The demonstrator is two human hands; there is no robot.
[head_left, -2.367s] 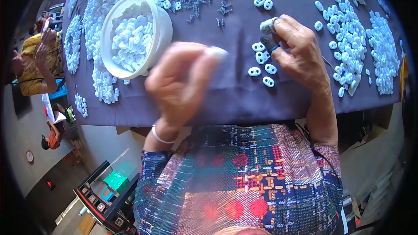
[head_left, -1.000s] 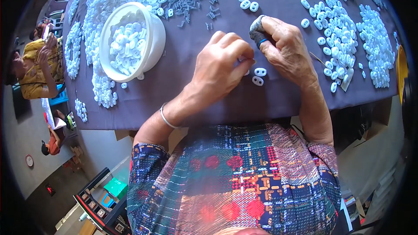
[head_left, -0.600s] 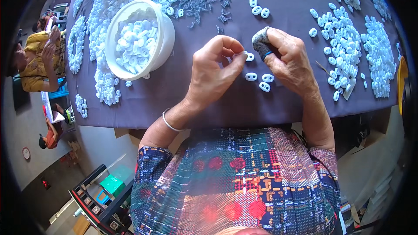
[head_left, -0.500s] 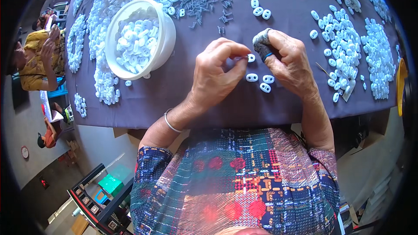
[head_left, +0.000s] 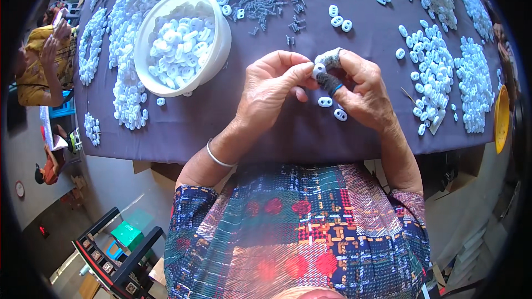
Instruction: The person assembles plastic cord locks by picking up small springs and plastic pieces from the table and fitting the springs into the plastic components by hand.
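Observation:
A small white oval plastic piece with two holes [head_left: 319, 71] sits between my hands above the table. My right hand [head_left: 363, 86] pinches it between thumb and forefinger, which wear a dark and a grey finger cover. From the other side, the closed thumb and forefinger of my left hand [head_left: 271, 86] meet the piece. Any smaller part in those fingertips is hidden. Just below my right thumb lie one loose white two-hole piece [head_left: 325, 102] and, nearer me, another two-hole piece [head_left: 340, 114].
A white round tub [head_left: 221, 55] full of similar pieces stands left. Small grey pins [head_left: 263, 6] lie beyond my hands. Heaps of white pieces cover the purple-grey tablecloth [head_left: 233, 144] at left and right [head_left: 435, 72]. A yellow round object [head_left: 501, 119] is at the right edge.
My right thumb and forefinger have closed on the white piece, which was at my left fingertips. The hands have come together. One loose piece below them no longer shows.

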